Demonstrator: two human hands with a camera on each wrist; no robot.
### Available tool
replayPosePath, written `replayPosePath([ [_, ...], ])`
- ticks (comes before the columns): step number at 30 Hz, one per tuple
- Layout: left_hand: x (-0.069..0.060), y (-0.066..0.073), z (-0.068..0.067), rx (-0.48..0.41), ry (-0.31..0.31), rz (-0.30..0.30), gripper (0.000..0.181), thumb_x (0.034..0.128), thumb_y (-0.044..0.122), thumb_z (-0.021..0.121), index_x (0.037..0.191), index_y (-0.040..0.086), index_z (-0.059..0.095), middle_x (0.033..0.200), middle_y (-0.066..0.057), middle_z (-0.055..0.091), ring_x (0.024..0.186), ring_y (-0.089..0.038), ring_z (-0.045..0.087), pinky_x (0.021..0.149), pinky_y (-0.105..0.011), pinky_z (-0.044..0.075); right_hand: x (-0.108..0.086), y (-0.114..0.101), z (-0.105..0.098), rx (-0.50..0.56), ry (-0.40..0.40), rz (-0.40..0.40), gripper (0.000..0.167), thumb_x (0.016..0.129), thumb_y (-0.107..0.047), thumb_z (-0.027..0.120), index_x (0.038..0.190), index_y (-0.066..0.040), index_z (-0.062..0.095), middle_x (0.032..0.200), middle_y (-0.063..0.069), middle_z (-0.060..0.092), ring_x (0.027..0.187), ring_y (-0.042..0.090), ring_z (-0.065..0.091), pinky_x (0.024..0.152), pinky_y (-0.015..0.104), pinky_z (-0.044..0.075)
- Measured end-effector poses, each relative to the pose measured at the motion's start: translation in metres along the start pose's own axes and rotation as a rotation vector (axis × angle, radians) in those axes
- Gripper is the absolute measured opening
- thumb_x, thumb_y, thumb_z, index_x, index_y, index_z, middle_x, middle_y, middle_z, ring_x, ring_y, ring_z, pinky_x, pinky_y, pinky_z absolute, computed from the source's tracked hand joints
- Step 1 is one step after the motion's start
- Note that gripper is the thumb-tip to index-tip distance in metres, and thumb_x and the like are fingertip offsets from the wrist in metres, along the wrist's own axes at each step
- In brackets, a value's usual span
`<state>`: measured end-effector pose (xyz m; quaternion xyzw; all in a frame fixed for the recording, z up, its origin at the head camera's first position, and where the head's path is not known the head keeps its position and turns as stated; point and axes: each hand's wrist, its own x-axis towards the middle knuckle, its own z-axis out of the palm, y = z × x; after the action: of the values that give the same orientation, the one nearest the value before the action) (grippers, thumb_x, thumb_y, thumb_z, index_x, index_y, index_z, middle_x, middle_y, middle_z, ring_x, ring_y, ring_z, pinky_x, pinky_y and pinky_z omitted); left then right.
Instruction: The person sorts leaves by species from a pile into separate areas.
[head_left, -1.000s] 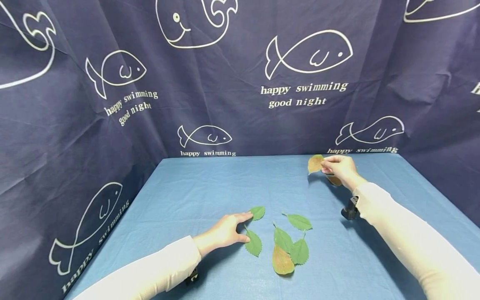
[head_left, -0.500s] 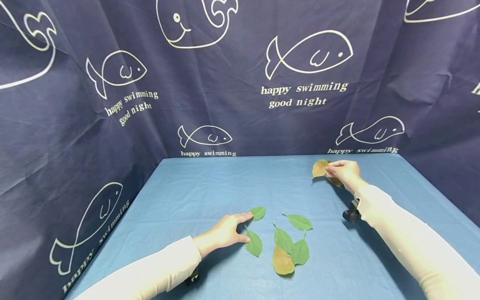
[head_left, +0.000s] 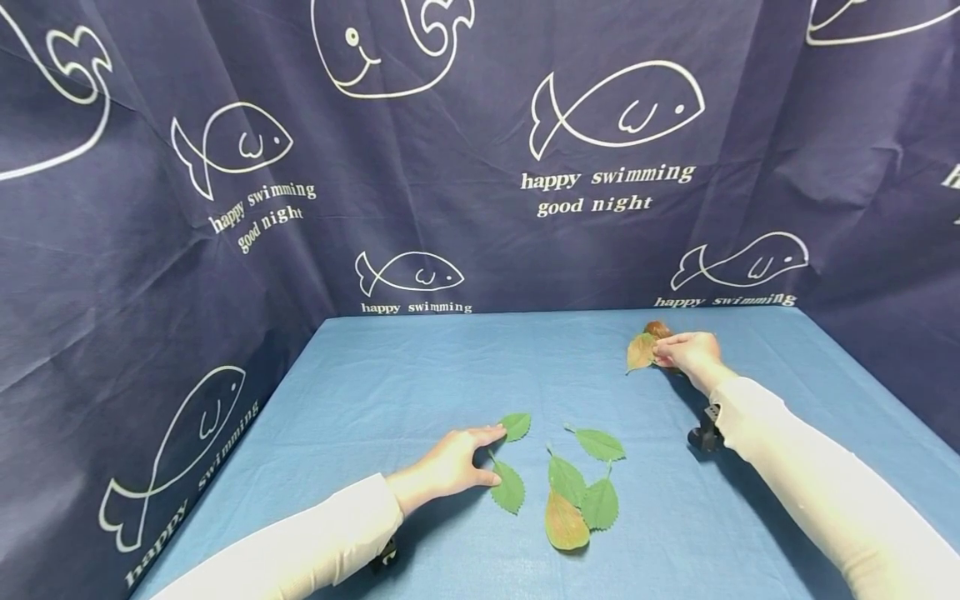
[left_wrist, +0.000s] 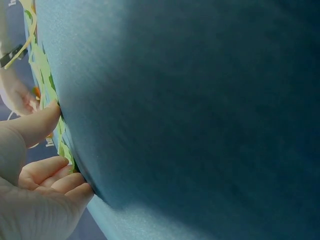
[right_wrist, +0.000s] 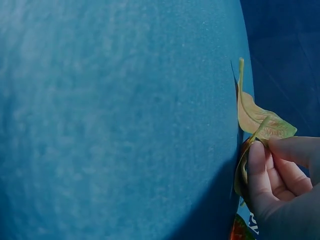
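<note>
At the back right, my right hand (head_left: 690, 352) pinches a yellow-orange leaf (head_left: 640, 352) between thumb and fingers. A reddish-brown leaf (head_left: 658, 329) lies behind it, and another brownish leaf is partly hidden under the hand. In the right wrist view the held yellowish leaf (right_wrist: 265, 125) has a green edge, with a curled darker leaf (right_wrist: 241, 175) beside the fingertips. My left hand (head_left: 450, 460) rests on the cloth with fingers spread. Its index fingertip touches a green leaf (head_left: 516, 426), and its thumb touches a second green leaf (head_left: 508, 487).
Right of the left hand lie three green leaves, one of them (head_left: 598, 443) apart from the others. A yellow-brown leaf (head_left: 566, 522) overlaps the near pair. The table has a blue cloth (head_left: 420, 375); a dark fish-print curtain (head_left: 480, 208) stands behind and at both sides.
My right hand has lowered the yellow-orange leaf and drawn it slightly right and nearer, over the brown leaves. The reddish-brown leaf behind now shows. My left hand has stayed still.
</note>
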<state>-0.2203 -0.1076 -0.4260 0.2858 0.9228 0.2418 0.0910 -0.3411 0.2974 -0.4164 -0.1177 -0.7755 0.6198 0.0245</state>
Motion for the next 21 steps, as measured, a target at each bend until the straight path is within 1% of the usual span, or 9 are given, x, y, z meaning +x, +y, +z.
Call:
replayPosePath([
  [4, 0.0, 0.0, 0.0, -0.014, -0.003, -0.013, 0.07, 0.0818, 0.025, 0.078, 0.144, 0.011, 0.048, 0.149, -0.006, 0.046, 0.137, -0.028, 0.043, 0.112, -0.046, 0.039, 0.002, 0.001, -0.002, -0.034, 0.008, -0.007, 0.027, 0.088, 0.004, 0.061, 0.111, 0.019, 0.061, 0.059, -0.014, 0.064, 0.056, 0.0, 0.066, 0.063, 0.019, 0.059],
  [6, 0.0, 0.001, 0.0, -0.017, -0.005, -0.018, 0.07, 0.0821, 0.025, 0.078, 0.144, 0.011, 0.048, 0.15, -0.006, 0.046, 0.138, -0.028, 0.043, 0.112, -0.046, 0.039, 0.002, 0.001, -0.003, -0.068, 0.021, -0.011, 0.029, 0.088, 0.002, 0.062, 0.112, 0.019, 0.062, 0.059, -0.015, 0.064, 0.056, -0.001, 0.065, 0.062, 0.017, 0.058],
  [10, 0.0, 0.002, 0.0, -0.01, -0.007, -0.012, 0.07, 0.0822, 0.025, 0.078, 0.144, 0.011, 0.048, 0.149, -0.006, 0.046, 0.137, -0.028, 0.043, 0.112, -0.046, 0.038, 0.0, -0.001, -0.006, -0.132, 0.046, -0.028, 0.035, 0.088, -0.002, 0.063, 0.117, 0.018, 0.061, 0.061, -0.016, 0.066, 0.056, -0.003, 0.065, 0.06, 0.014, 0.056],
  [13, -0.001, 0.002, -0.001, -0.014, -0.011, -0.011, 0.07, 0.0823, 0.025, 0.078, 0.144, 0.01, 0.048, 0.149, -0.006, 0.046, 0.137, -0.029, 0.043, 0.112, -0.046, 0.038, -0.004, -0.005, -0.011, -0.175, 0.071, -0.054, 0.039, 0.088, -0.005, 0.063, 0.121, 0.015, 0.06, 0.064, -0.012, 0.07, 0.057, -0.004, 0.065, 0.06, 0.012, 0.054],
  [16, -0.001, 0.002, -0.001, -0.024, -0.012, -0.016, 0.07, 0.0824, 0.024, 0.078, 0.144, 0.01, 0.048, 0.15, -0.006, 0.046, 0.138, -0.028, 0.042, 0.112, -0.046, 0.038, -0.007, -0.011, -0.016, -0.197, 0.098, -0.089, 0.039, 0.089, -0.008, 0.062, 0.122, 0.013, 0.06, 0.068, -0.009, 0.072, 0.06, -0.004, 0.067, 0.062, 0.012, 0.054],
  [18, -0.001, 0.002, -0.001, -0.028, -0.011, -0.016, 0.07, 0.0823, 0.024, 0.078, 0.144, 0.01, 0.048, 0.149, -0.007, 0.046, 0.138, -0.028, 0.042, 0.112, -0.046, 0.038, -0.009, -0.014, -0.019, -0.204, 0.105, -0.101, 0.039, 0.09, -0.009, 0.062, 0.122, 0.013, 0.06, 0.067, -0.01, 0.072, 0.061, -0.003, 0.067, 0.063, 0.013, 0.055],
  [21, -0.001, 0.002, -0.001, -0.024, -0.012, -0.012, 0.07, 0.0825, 0.024, 0.078, 0.144, 0.01, 0.048, 0.149, -0.007, 0.046, 0.138, -0.028, 0.043, 0.112, -0.045, 0.038, -0.011, -0.017, -0.022, -0.202, 0.106, -0.106, 0.037, 0.091, -0.008, 0.06, 0.121, 0.013, 0.061, 0.063, -0.016, 0.069, 0.061, -0.003, 0.067, 0.064, 0.015, 0.056],
])
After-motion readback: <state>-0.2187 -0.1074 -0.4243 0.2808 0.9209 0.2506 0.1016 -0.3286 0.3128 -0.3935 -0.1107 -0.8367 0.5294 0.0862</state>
